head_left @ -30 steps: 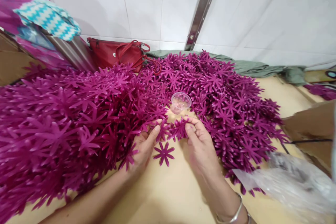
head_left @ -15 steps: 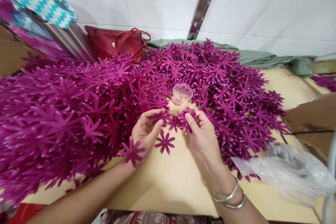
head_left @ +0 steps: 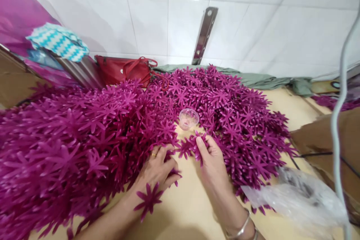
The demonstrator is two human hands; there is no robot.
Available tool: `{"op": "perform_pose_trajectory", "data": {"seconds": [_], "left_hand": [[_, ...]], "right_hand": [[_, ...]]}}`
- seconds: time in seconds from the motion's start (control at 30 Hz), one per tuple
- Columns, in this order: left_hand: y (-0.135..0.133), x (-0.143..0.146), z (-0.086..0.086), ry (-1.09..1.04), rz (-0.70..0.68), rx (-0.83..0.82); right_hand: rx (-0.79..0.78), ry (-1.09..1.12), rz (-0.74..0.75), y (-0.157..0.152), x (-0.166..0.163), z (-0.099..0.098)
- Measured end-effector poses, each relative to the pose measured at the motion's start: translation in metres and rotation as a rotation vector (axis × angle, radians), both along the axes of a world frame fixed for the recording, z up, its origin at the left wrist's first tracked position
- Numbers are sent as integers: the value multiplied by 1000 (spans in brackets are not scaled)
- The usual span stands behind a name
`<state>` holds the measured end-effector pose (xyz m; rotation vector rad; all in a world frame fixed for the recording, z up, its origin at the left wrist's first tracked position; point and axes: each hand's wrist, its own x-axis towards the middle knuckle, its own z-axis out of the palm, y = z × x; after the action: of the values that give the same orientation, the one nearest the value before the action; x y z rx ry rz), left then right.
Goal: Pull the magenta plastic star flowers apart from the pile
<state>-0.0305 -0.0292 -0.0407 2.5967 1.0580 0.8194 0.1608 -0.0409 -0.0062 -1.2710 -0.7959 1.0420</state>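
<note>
Head camera view: we are seeing two big heaps of purple flowers flanking the person's hands, the left heap [head_left: 78, 131] spreading toward the near side and the right heap [head_left: 239, 116] sitting beyond the right hand [head_left: 213, 161]. That hand is pinching a small flower bunch [head_left: 192, 147] between thumb and fingers, just above the counter [head_left: 191, 200], with several petals overlapping so closely that we are not managing to count the layers. The left hand [head_left: 159, 167] is turning its back toward us, fingers curling downward over some petals [head_left: 174, 173] at the edge of the left heap; we cannot tell whether it is gripping them or only touching them. One loose flower [head_left: 148, 200] is overlapping the left wrist, and we cannot tell what is holding it there. Between the heaps a clear cup [head_left: 189, 119] is standing on the counter, containing something too small for us to make out. As for progress, we are judging that only the bunch in the right hand is under way, since it is looking thicker than a single flower. Both heaps are remaining large, and nothing is showing us which of them, if either, is holding finished pieces.
</note>
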Motion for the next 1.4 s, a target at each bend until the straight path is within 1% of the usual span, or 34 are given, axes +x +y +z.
{"op": "perform_pose_trajectory", "data": {"seconds": [0.07,0.13,0.2,0.23,0.27,0.3,0.33,0.4,0.43,0.47,0.5,0.53,0.6,0.63,0.7,0.8,0.87,0.93,1.0,1.07,1.13,1.23,1.3,1.4], "left_hand": [[0,2,-2,-30,-9,9],[-3,4,5,-126,-41,46],[-6,4,19,-246,-59,63],[-7,3,29,-295,-59,33],[-7,3,39,-369,-28,-5],[-4,3,49,-461,37,-51],[1,4,60,-569,147,-98],[18,8,79,-798,419,-185],[30,10,88,-916,505,-230],[42,13,95,-1086,528,-259],[54,15,100,-1280,501,-305],[64,18,104,-1433,444,-385],[79,22,108,-1633,365,-556],[83,23,107,-1704,346,-624],[84,26,104,-1817,344,-707],[82,30,98,-1943,360,-753],[80,33,95,-1971,358,-773],[79,34,94,-1941,349,-779],[78,35,93,-1879,350,-744],[76,34,93,-1806,354,-671],[75,32,92,-1726,379,-618],[75,27,87,-1614,458,-585],[78,22,83,-1506,517,-472],[82,16,81,-1297,612,-191]], "right_hand": [[-27,45,-11,0,0,-3],[-22,101,-13,0,0,-8],[-18,123,-33,-2,1,-11],[-12,124,-48,-4,1,-12],[-1,123,-46,-5,1,-10],[15,120,-29,-5,1,-6],[31,117,0,-4,0,1],[44,119,57,1,-4,22],[37,130,67,6,-7,37],[27,155,68,13,-11,52],[22,186,67,20,-14,69],[42,202,68,27,-18,84],[124,200,97,40,-23,110],[163,192,113,46,-24,120],[199,162,140,53,-23,129],[188,86,191,59,-16,127],[177,33,234,60,-12,120],[161,-13,293,61,-10,114],[149,-62,369,61,-11,110],[151,-106,429,63,-13,109],[158,-139,450,64,-15,108],[143,-186,440,67,-15,107],[136,-230,419,69,-14,106],[154,-286,384,72,-12,106]]}}
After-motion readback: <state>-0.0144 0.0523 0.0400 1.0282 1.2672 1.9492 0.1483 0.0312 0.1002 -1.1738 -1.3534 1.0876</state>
